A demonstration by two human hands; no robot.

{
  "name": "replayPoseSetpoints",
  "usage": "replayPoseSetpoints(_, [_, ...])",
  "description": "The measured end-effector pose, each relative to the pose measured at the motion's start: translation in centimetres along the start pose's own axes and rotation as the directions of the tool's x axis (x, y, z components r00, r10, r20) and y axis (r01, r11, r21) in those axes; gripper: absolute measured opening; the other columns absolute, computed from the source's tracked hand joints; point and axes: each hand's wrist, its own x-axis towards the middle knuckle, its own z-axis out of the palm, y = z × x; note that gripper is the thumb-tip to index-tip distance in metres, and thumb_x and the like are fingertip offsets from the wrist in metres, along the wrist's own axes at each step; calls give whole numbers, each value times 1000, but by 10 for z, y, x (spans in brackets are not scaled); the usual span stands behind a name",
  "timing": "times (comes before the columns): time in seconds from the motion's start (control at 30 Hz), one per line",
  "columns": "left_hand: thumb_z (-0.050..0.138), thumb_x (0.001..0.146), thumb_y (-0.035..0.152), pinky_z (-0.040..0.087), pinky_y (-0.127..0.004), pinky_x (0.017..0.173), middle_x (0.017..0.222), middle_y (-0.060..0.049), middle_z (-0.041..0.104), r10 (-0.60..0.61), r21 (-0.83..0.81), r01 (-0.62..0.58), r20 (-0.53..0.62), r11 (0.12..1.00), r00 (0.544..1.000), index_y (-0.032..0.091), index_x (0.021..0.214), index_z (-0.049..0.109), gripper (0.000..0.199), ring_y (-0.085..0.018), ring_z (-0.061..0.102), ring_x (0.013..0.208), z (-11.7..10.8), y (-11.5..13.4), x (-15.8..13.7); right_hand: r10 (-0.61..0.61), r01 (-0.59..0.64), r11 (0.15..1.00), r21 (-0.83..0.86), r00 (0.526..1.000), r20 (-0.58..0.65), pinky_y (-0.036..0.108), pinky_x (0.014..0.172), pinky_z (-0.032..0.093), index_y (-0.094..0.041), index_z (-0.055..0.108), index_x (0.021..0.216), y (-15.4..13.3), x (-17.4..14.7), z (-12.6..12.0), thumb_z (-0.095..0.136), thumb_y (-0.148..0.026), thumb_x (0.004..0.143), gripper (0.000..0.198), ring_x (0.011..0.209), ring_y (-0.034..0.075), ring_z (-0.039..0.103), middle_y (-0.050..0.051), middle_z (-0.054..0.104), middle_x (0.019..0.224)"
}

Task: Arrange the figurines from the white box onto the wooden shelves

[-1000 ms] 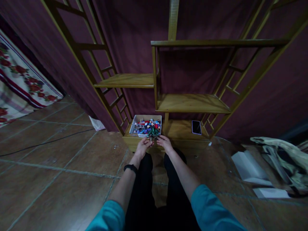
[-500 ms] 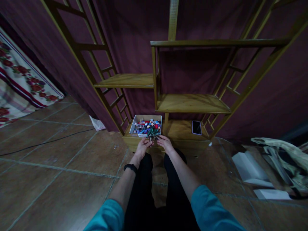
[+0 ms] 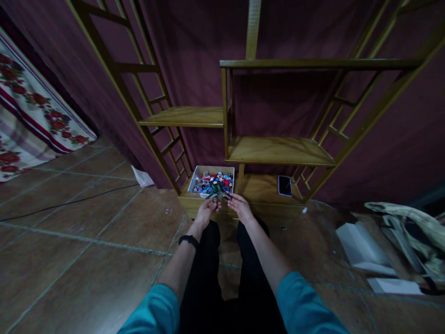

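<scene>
Between my two hands, at the front edge of the box, is a small dark-green and brownish figurine [image 3: 218, 192] with spiky parts. My left hand [image 3: 206, 211] has its fingers closed on the figurine's lower left side. On the other side, the fingertips of my right hand [image 3: 241, 207] pinch its right end. Its exact shape is too small and dim to make out. Just behind it, a white cardboard box [image 3: 193, 184] full of many small colourful toy figures stands on the low shelf.
The box rests on the bottom of a wooden shelf unit [image 3: 278, 150]. A phone [image 3: 284, 185] lies on the bottom board to the right. A black cable [image 3: 73, 202] crosses the tiled floor at left. White cardboard [image 3: 361, 246] and a pale bag [image 3: 417, 232] lie at right.
The green figurine has turned in my fingers, its green part shifting a little up and left. My hands stay in nearly the same place. The view has shifted slightly.
</scene>
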Motion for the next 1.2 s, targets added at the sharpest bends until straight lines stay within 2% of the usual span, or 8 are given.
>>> replayPoseSetpoints(0.17, [68,65,15,45,-24,59,79,-8,65,3,14,-3,-1,1000,1000,12,88,58,25,-14,62,68,1,0,-1,-56,56,998,4,998,17,33,82,49,-19,65,95,-1,-4,2,69,-24,63,33,79,15,64,4,68,90])
replayPoseSetpoints(0.4, [68,64,17,44,-23,58,77,-7,65,-10,26,10,-3,1000,1000,12,84,59,22,-14,62,68,2,2,-2,-80,80,997,2,997,12,34,83,49,-19,65,94,-1,-4,4,72,-25,59,36,81,15,63,5,67,97])
replayPoseSetpoints(0.8, [78,53,23,44,-25,61,78,-6,68,22,2,-22,6,1000,1000,13,89,59,42,-14,63,66,4,2,-2,-47,48,998,29,999,-14,35,83,50,-17,62,91,-3,-7,6,73,-28,60,35,82,16,64,7,68,95])
replayPoseSetpoints(0.97, [79,50,22,46,-28,68,79,-6,69,50,5,-50,16,999,999,15,83,58,39,-16,64,70,5,1,-3,-53,53,997,53,999,-13,36,85,49,-18,62,89,-1,-6,6,74,-24,59,34,82,16,64,6,68,93])
replayPoseSetpoints(1.2, [80,49,21,45,-27,67,76,-4,70,57,39,-58,37,998,998,16,88,55,47,-17,64,72,7,2,-5,-40,41,997,59,999,-17,35,85,49,-17,60,86,5,-1,3,73,-24,61,29,81,16,65,4,68,86])
